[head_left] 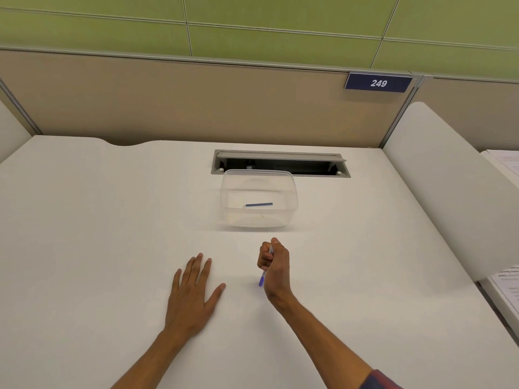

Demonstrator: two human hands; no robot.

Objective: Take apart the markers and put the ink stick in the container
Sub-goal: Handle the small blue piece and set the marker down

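Note:
My right hand (275, 266) is closed in a fist around a marker (262, 279); its blue-purple end sticks out below the hand and a pale part shows above the fingers. My left hand (193, 293) lies flat on the white desk, fingers spread, holding nothing, a little to the left of the right hand. Beyond both hands stands a clear plastic container (233, 192). A blue ink stick (259, 204) lies on its bottom.
An open cable slot (280, 163) is cut into the desk just behind the container. Beige partition walls close the back and a white divider (449, 192) the right side. Papers (505, 284) lie beyond the right divider.

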